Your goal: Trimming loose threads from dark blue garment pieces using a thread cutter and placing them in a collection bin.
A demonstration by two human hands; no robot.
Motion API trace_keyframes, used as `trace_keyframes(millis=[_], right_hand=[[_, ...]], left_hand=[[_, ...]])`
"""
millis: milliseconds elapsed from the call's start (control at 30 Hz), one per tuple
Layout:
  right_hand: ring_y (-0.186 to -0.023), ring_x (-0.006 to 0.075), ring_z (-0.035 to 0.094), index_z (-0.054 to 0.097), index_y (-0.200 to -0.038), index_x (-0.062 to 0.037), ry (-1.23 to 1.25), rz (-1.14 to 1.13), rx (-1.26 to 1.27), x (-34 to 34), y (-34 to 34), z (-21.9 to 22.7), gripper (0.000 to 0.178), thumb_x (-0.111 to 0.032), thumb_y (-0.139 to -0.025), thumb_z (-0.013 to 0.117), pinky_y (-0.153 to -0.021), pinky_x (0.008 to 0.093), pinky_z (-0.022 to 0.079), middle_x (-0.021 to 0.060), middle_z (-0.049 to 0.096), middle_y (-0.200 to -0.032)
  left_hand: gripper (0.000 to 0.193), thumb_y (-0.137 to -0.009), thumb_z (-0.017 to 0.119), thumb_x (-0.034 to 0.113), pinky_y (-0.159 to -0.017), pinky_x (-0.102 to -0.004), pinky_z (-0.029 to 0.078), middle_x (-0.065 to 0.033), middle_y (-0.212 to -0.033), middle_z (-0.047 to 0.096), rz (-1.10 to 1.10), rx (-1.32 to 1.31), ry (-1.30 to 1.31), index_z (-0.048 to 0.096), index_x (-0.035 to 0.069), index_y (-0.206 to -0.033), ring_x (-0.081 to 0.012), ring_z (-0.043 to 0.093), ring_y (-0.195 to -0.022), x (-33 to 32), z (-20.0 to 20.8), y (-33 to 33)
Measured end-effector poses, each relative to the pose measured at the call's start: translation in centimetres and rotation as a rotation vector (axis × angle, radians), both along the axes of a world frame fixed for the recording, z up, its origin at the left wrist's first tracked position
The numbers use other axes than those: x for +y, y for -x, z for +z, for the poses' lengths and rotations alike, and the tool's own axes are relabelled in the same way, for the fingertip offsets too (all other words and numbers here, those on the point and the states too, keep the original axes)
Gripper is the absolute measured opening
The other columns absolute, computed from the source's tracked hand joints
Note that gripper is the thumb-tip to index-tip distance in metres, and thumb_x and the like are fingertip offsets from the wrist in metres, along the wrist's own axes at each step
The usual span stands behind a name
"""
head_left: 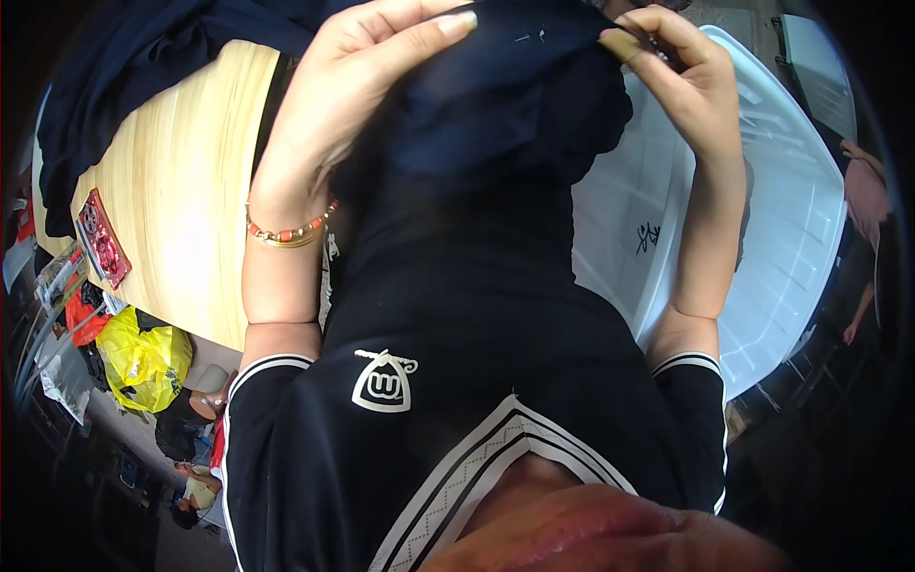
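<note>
A dark navy piece of cloth point(505, 105) is stretched between my hands at the top of the head view, its lower folds hanging bunched in front of me. My left hand point(381, 48) grips its upper left edge, thumb lying on top of the fabric. On the other side, my right hand point(675, 71) pinches the upper right corner between thumb and fingers. Small white thread marks show on the cloth near its top edge. The far part of the cloth is cut off by the frame, so I cannot tell what kind of garment it is.
To the left stands a light wood table point(181, 181) with more navy cloth point(124, 105) and a red packet point(105, 238) on it. A yellow plastic bag point(143, 357) lies below. At right is a large white plastic tub point(791, 191); another person point(867, 195) is beyond it.
</note>
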State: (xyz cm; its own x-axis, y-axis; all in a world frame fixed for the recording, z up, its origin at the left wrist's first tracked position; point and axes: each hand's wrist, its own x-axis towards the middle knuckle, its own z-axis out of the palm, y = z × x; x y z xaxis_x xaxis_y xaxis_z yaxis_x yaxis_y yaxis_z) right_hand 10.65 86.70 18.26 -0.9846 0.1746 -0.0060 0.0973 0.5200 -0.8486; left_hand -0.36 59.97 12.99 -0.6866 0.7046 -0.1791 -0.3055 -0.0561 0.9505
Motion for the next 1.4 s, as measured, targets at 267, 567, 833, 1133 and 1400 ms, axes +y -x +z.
trace_keyframes(millis=[267,567,833,1133,1400], right_hand=[[-0.082,0.0127,0.058,0.071,-0.112,0.0019,0.173,0.042,0.055,-4.4,0.1,3.0,0.028,-0.002,-0.086,0.078,-0.073,0.0243,0.046,0.0076,0.065,-0.098],[-0.082,0.0227,0.064,0.072,-0.120,0.0012,-0.140,0.409,0.293,-3.6,0.9,1.6,0.037,-0.001,-0.084,0.080,-0.072,0.0320,0.050,0.0124,0.067,-0.093],[-0.079,0.0222,0.065,0.073,-0.119,0.0006,-0.121,0.410,0.246,-3.1,0.7,1.6,0.036,-0.001,-0.084,0.080,-0.071,0.0313,0.051,0.0114,0.067,-0.090],[-0.076,0.0194,0.065,0.076,-0.115,-0.0009,-0.079,0.411,0.209,-3.0,0.7,1.5,0.031,0.000,-0.085,0.079,-0.065,0.0290,0.050,0.0100,0.068,-0.088],[-0.075,0.0052,0.055,0.072,-0.118,0.0014,0.288,0.200,0.027,-4.3,0.9,0.9,0.030,-0.003,-0.089,0.079,-0.066,0.0217,0.043,-0.0022,0.065,-0.087]], left_hand=[[0.028,-0.104,0.055,0.005,-0.081,-0.0159,0.043,0.0040,-0.099,0.061,-0.176,0.185,-0.958,0.060,-0.001,-0.131,-0.0004,0.052,-0.086,4.7,-1.6,-0.2],[0.039,-0.106,0.052,0.009,-0.076,-0.0163,0.039,0.0040,-0.101,0.055,-0.089,0.441,-0.932,0.048,0.000,-0.144,-0.0006,0.046,-0.084,5.5,-2.5,-0.6],[0.043,-0.106,0.049,0.007,-0.079,-0.0171,0.040,-0.0001,-0.114,0.055,0.004,0.232,-0.068,0.045,-0.001,-0.147,-0.0016,0.046,-0.085,3.5,2.0,-2.8],[0.046,-0.104,0.051,0.008,-0.080,-0.0167,0.040,0.0014,-0.110,0.057,-0.098,0.350,-0.962,0.044,-0.002,-0.148,-0.0013,0.047,-0.084,6.1,-2.5,-0.7],[0.046,-0.103,0.054,0.007,-0.073,-0.0147,0.038,0.0062,-0.093,0.054,-0.162,0.336,-1.000,0.044,-0.001,-0.148,0.0007,0.046,-0.079,5.3,-3.6,0.1]])
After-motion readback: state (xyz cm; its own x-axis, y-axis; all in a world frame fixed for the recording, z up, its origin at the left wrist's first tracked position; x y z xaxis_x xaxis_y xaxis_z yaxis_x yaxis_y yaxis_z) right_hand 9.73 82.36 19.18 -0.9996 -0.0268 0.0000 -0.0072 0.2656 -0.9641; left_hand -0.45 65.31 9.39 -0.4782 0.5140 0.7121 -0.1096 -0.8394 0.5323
